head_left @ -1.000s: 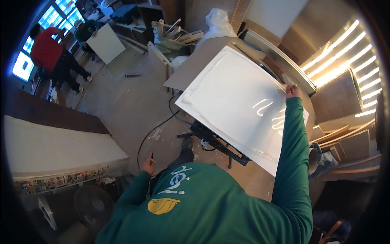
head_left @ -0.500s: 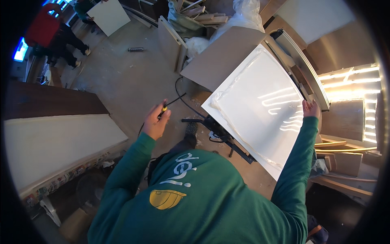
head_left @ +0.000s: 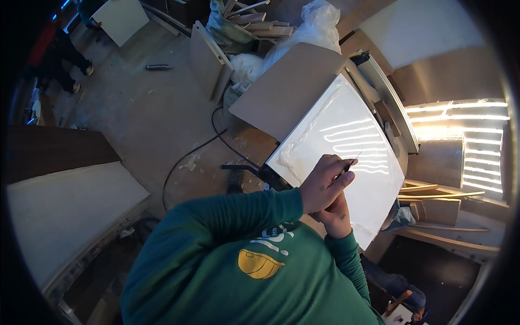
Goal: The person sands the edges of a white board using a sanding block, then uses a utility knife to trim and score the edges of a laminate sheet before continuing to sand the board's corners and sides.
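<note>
Beyond the hands (head_left: pixel 323 185) and small tool (head_left: pixel 346 168), a green sack (head_left: pixel 237 39) holds wood strips (head_left: pixel 250 18).

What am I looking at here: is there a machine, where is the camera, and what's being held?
There is no machine: these are a person's own bare hands, seen from above by a wide fisheye camera worn on the head, which bends straight edges. The left hand holds a slim pointed tool. The right hand is just below it, its fingers mostly hidden, so I can't tell whether it grips anything. Beyond them is a white panel, with a wavy translucent strip near its left edge. The bright lines on it look like reflections.
</note>
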A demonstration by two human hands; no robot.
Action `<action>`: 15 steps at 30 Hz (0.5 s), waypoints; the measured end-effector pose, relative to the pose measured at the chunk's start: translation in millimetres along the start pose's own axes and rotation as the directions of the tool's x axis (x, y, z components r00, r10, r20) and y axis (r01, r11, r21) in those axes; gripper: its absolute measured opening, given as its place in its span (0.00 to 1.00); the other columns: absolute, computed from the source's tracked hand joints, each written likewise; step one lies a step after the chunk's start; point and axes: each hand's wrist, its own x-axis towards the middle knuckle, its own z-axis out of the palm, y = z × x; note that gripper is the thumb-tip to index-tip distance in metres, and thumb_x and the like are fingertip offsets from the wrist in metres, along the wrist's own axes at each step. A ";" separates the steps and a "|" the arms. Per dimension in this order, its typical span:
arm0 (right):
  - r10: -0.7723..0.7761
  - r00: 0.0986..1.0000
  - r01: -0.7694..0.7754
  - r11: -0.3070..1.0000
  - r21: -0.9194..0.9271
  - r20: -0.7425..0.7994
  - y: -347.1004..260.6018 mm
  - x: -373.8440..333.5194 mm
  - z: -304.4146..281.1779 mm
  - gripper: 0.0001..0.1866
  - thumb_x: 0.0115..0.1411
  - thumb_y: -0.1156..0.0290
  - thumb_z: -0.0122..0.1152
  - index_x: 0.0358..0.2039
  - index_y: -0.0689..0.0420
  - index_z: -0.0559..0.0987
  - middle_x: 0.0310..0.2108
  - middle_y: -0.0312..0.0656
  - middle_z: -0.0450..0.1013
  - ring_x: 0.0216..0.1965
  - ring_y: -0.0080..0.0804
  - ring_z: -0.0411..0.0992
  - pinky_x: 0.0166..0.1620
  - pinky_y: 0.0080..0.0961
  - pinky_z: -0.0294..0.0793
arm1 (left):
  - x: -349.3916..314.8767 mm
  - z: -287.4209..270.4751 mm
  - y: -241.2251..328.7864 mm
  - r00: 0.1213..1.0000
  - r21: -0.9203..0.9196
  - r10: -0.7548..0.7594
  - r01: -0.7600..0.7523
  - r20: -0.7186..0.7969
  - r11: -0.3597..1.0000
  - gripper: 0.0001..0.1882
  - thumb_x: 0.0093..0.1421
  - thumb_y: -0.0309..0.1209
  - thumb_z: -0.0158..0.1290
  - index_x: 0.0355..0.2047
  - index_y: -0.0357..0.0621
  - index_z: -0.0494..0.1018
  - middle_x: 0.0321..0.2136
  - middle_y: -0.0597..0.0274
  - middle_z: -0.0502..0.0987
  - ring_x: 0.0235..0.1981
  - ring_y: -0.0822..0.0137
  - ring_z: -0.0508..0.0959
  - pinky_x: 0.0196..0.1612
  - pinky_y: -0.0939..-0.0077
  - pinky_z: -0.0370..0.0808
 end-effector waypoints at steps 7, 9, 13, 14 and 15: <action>-0.025 0.943 0.143 0.931 0.336 -0.333 38.7 -20.5 -32.0 0.27 0.65 0.63 0.54 0.61 0.63 0.67 0.23 0.38 0.65 0.23 0.29 0.66 0.31 0.28 0.70 | 0.3 -47.3 -74.8 0.996 0.703 0.082 -0.046 -0.018 0.710 0.44 0.66 0.44 0.54 0.73 0.33 0.48 0.72 0.38 0.53 0.74 0.44 0.52 0.71 0.36 0.48; 0.033 0.886 0.222 0.844 0.488 -0.462 38.9 -35.6 -44.9 0.25 0.66 0.62 0.53 0.59 0.62 0.68 0.20 0.38 0.64 0.22 0.30 0.65 0.29 0.29 0.69 | -2.3 -69.1 -95.8 0.994 0.772 -0.031 0.102 -0.106 0.627 0.41 0.66 0.38 0.54 0.71 0.30 0.50 0.71 0.33 0.52 0.73 0.40 0.54 0.70 0.38 0.52; 0.074 0.704 0.283 0.883 0.375 -0.706 66.8 -66.1 -93.2 0.20 0.63 0.69 0.54 0.54 0.61 0.70 0.25 0.38 0.68 0.26 0.33 0.71 0.33 0.34 0.75 | -1.9 -82.9 -121.7 0.992 0.732 -0.112 0.118 -0.058 0.672 0.38 0.65 0.35 0.52 0.71 0.31 0.52 0.70 0.36 0.57 0.72 0.44 0.57 0.71 0.45 0.54; 0.056 0.708 0.301 0.878 0.372 -0.704 70.9 -74.6 -101.8 0.21 0.61 0.73 0.52 0.55 0.60 0.69 0.27 0.38 0.69 0.28 0.33 0.71 0.34 0.34 0.75 | -0.1 -86.1 -121.4 0.991 0.713 -0.133 0.110 -0.024 0.692 0.38 0.66 0.35 0.52 0.71 0.32 0.52 0.70 0.38 0.56 0.72 0.46 0.57 0.71 0.45 0.54; 0.073 0.680 0.325 0.862 0.389 -0.730 72.8 -82.6 -106.1 0.20 0.62 0.72 0.52 0.55 0.59 0.69 0.27 0.38 0.69 0.28 0.33 0.71 0.34 0.33 0.75 | -0.6 -89.8 -120.7 0.994 0.703 -0.108 0.096 -0.028 0.705 0.37 0.65 0.33 0.52 0.70 0.31 0.53 0.68 0.36 0.60 0.70 0.43 0.60 0.70 0.47 0.57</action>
